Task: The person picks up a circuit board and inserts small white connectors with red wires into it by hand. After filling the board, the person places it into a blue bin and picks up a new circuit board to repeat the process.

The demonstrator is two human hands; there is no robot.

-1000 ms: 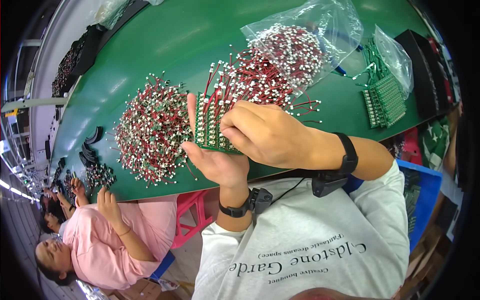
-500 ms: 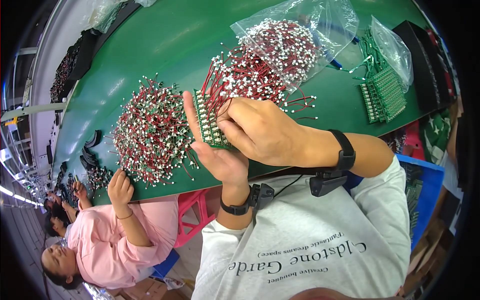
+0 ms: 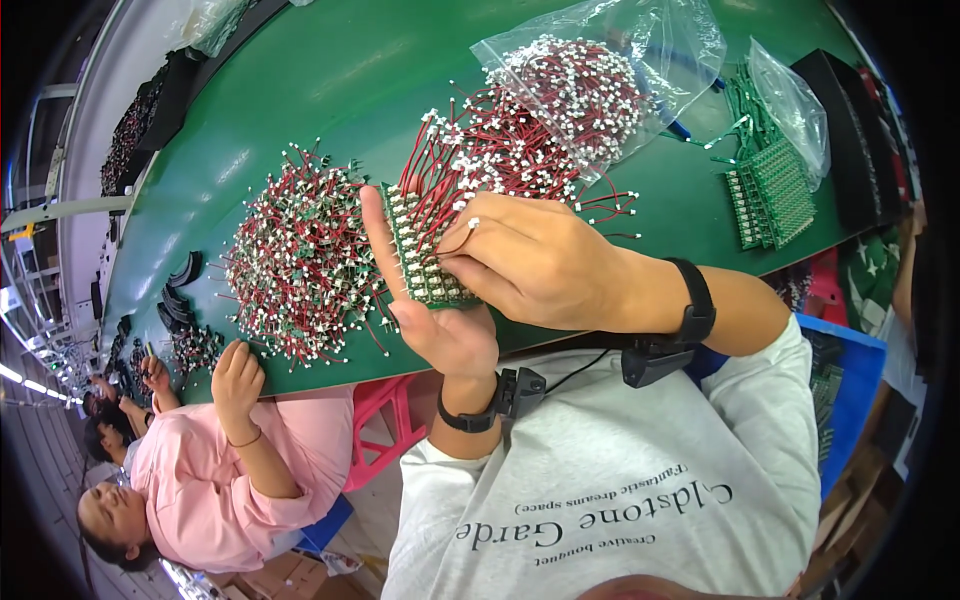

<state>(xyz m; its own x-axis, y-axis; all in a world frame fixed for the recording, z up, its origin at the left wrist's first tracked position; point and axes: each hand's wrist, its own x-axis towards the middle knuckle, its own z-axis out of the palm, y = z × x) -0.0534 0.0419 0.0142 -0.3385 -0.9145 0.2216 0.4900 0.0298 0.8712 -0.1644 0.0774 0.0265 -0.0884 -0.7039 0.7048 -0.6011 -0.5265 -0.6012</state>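
Observation:
A green circuit board panel (image 3: pixel 437 286), lined with pale connectors, rests tilted in my left hand (image 3: pixel 452 342). The index finger stretches along its far left edge and the thumb is at the near edge. Red wires (image 3: pixel 418 160) with white plugs stand up from the panel's far rows. My right hand (image 3: pixel 560 265) is closed in a pinch over the panel's right side. Between its fingertips is a thin red wire with a white plug (image 3: pixel 473 224). Where that wire's other end lies against the board is too small to tell.
Left of my hands lies a heap of wired boards (image 3: pixel 300 265). Beyond them is a pile of red wires (image 3: pixel 580 100), partly under a clear bag (image 3: pixel 690 45). Stacked green panels (image 3: pixel 772 195) lie at right beside a black box (image 3: pixel 850 140). A co-worker's hand (image 3: pixel 238 380) rests at the left table edge.
My right fingertips have lifted slightly, and a wire with a white plug now shows in them. The panel has turned a little, and more of its face is visible.

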